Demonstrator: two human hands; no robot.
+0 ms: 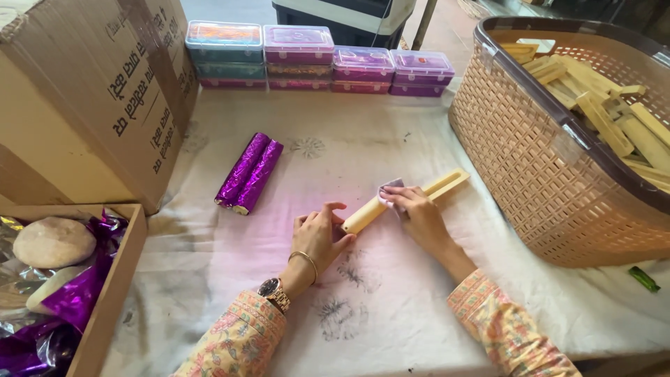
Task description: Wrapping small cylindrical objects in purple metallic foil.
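Mid-surface, the left hand [319, 234] grips the near end of a wooden stick [408, 200]; the right hand [417, 213] pinches a small cloth [389, 186] against it, beside a basket [530, 146].

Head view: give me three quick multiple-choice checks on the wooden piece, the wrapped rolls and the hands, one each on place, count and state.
1. Where does the wooden piece lie?
A. inside the basket
B. on the cloth-covered table
C. in the cardboard box

2. How many purple foil-wrapped rolls lie on the table?
A. two
B. four
C. none

3. What is the right hand doing?
A. hanging free above the table
B. pressing a small pale scrap on the wooden piece
C. gripping the basket's rim

Answers: 1 B, it lies on the white cloth between both hands, left of the basket. 2 A, two rolls lie side by side. 3 B, its fingertips press the scrap on the piece while the left hand steadies the near end.
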